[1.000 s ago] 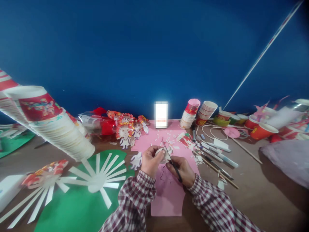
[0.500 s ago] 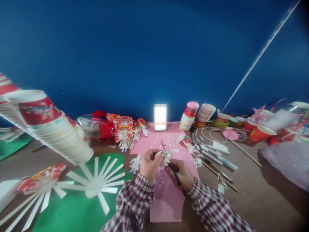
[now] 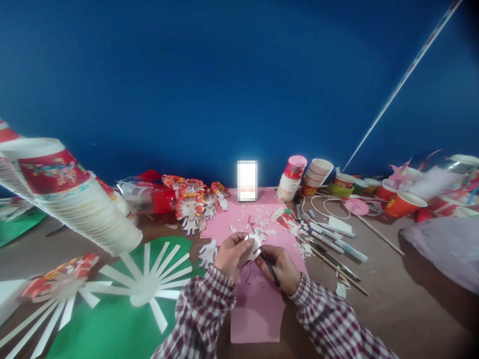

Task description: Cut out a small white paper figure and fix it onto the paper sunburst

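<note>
Between thumb and fingers, my left hand (image 3: 232, 253) pinches a small white paper piece (image 3: 255, 245). My right hand (image 3: 283, 265) is closed on a dark-handled tool that looks like a craft knife (image 3: 270, 267); its tip meets the right side of the paper. Below both hands lies pink paper (image 3: 256, 319) with dark drawn lines and white scraps at its far end. A white paper figure cutout (image 3: 208, 254) rests just left of my left hand. Beyond it stand several paper figures (image 3: 191, 209) with orange-red manes.
Leaning paper cup stacks (image 3: 86, 209) rise at the left, near a cut-open cup (image 3: 144, 289) on green paper (image 3: 112, 329). Pens (image 3: 329, 242) and a wooden stick (image 3: 350, 279) lie to the right. More cups (image 3: 406, 203) and a pale plastic bag (image 3: 445, 249) sit farther right.
My left hand has turned the white paper slightly, so more of its outline shows. The right hand keeps the tool at the paper. The whole view has shifted a little.
</note>
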### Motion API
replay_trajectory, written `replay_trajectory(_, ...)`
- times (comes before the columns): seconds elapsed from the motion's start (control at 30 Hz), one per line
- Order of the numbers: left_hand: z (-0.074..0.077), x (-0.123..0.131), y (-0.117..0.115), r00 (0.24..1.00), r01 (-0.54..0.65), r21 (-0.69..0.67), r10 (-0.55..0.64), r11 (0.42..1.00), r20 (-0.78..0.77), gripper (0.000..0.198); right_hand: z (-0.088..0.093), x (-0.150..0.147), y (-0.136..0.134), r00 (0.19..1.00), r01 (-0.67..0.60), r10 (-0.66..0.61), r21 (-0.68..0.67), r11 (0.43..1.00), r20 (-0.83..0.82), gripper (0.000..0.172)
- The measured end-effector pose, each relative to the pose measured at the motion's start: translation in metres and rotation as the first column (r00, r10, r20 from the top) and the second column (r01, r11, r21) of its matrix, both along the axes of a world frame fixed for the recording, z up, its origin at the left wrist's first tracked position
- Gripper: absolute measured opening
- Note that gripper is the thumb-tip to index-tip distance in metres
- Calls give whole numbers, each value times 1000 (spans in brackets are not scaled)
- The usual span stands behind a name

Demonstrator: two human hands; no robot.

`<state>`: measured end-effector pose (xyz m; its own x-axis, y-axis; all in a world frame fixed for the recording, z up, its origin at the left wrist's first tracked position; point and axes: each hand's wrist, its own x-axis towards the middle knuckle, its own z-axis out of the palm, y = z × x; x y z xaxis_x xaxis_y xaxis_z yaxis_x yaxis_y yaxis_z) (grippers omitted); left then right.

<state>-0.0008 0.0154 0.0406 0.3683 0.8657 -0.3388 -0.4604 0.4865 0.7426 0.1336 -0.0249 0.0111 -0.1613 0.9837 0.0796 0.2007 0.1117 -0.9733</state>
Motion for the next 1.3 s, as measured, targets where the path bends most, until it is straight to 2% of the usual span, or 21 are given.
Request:
replay_trajectory(0.1,-4,3,-1,999,-17,35,18,999,-40,26,1,-1,0,1000,7,-7,9,1000,-24,7)
replay_trajectory(0.27,-7,6,-1,997,-58,-2,58,998,-56,25,3,-1,-1,999,5,-6,-10,1000,-34,15)
replay_trajectory(0.4,-9,6,0,995,-54,36,57,998,-83,25,-1,-1,-1,998,11,-14,-45,999,-69,18)
replay_trajectory(0.7,-13,7,0,995,-21,99,31,995,-97,28,2,-1,1,991,10,-10,-1,1000,-130,18)
replay_trajectory(0.9,-15,7,-1,994,-24,94,33,995,-99,28,0,-4,-1,995,75,-74,17,997,-63,19)
replay_trajectory(1.1,-20,7,1,997,-1,80,7,997,-73,27,9,-7,-3,991,130,-133,94,987,26,14)
replay_trajectory(1.3,-13,8,0,998,5,76,-1,997,-60,24,7,-5,-4,977,176,-189,127,976,99,9)
